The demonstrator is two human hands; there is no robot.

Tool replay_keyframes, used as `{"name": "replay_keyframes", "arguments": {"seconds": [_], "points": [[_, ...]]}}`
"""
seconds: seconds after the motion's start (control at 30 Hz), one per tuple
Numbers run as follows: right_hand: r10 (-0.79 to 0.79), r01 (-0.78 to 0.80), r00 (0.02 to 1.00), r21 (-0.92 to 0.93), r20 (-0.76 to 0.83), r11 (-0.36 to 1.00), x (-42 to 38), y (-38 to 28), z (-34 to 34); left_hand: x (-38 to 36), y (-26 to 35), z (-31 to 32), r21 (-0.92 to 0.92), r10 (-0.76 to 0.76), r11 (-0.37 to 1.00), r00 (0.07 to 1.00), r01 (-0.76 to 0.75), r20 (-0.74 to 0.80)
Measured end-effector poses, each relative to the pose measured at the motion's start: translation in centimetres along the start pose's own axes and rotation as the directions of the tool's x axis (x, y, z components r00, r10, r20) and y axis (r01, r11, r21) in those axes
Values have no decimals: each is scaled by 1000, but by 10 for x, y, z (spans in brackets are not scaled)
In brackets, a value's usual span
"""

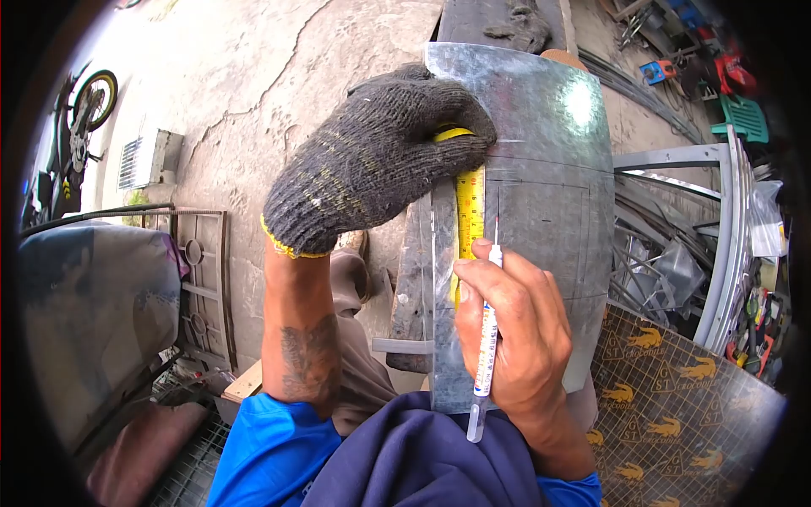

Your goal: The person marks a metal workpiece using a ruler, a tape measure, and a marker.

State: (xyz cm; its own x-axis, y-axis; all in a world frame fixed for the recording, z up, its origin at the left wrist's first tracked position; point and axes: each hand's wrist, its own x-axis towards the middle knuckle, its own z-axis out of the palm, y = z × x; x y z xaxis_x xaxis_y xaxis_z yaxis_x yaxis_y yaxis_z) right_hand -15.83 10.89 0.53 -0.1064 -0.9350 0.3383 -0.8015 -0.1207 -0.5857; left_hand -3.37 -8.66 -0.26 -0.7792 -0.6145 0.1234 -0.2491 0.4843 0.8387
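Observation:
A grey metal sheet [549, 211] with thin marked lines lies lengthwise in front of me. My left hand [380, 156], in a dark knitted glove with a yellow hem, is closed on a yellow tape measure [470, 203] near the sheet's left edge. The tape's blade runs down along that edge toward me. My bare right hand [519, 329] grips a white marker pen [487, 346], its tip pointing away from me beside the tape. The thumb and index finger are close to the blade's lower part.
A dark glove [524, 29] lies beyond the sheet. Metal frames [718, 245] and scraps stand at the right, above a board with crocodile prints [667, 406]. A covered object [101, 296] is at the left, with a motorcycle wheel [97, 100] farther back.

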Motion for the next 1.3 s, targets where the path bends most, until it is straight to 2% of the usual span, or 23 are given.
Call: {"name": "replay_keyframes", "arguments": {"seconds": [0.1, 0.17, 0.3, 0.63, 0.7, 0.9, 1.0, 1.1, 1.17, 1.27, 1.3], "points": [[-11, 11, 1000, -2, 5, 1000, 1, -1, 0, 0, 2, 2, -100, -81, 992, 997, 82, 15], [12, -12, 1000, -15, 7, 1000, 2, -3, -1, 0, 1, 3, -23, 3, 1000, 1000, -4, -22], [1, -2, 1000, -32, -3, 999, 1, -2, 0, 1, -3, 4, 20, 72, 997, 997, -72, -31], [19, -19, 1000, -6, 8, 1000, -1, -1, -1, 2, 8, 2, 55, 16, 998, 999, -18, 35], [26, -26, 1000, 1, 13, 1000, -1, -1, -2, 1, 8, 1, 36, -11, 999, 999, 10, 33], [24, -24, 1000, 15, 0, 1000, 0, 0, -1, 1, 3, 6, 48, 59, 997, 998, -59, 10], [20, -20, 1000, 32, 2, 999, 0, 2, 0, -1, 6, 8, 12, 14, 1000, 1000, -14, -10], [-20, 36, 991, 115, -134, 993, 3, 7, 1, -4, 7, 15, -137, -86, 987, 995, 79, -51], [64, -44, 993, 183, -104, 982, 12, 7, -14, -4, 7, 17, -238, -155, 962, 986, 134, -68], [205, -197, 979, 337, 12, 921, 28, 17, -31, -3, 9, 13, -148, -106, 984, 993, 99, -45], [281, -257, 960, 454, 16, 853, 32, 16, -31, -3, 10, 11, -101, -82, 992, 996, 79, -32]]}}
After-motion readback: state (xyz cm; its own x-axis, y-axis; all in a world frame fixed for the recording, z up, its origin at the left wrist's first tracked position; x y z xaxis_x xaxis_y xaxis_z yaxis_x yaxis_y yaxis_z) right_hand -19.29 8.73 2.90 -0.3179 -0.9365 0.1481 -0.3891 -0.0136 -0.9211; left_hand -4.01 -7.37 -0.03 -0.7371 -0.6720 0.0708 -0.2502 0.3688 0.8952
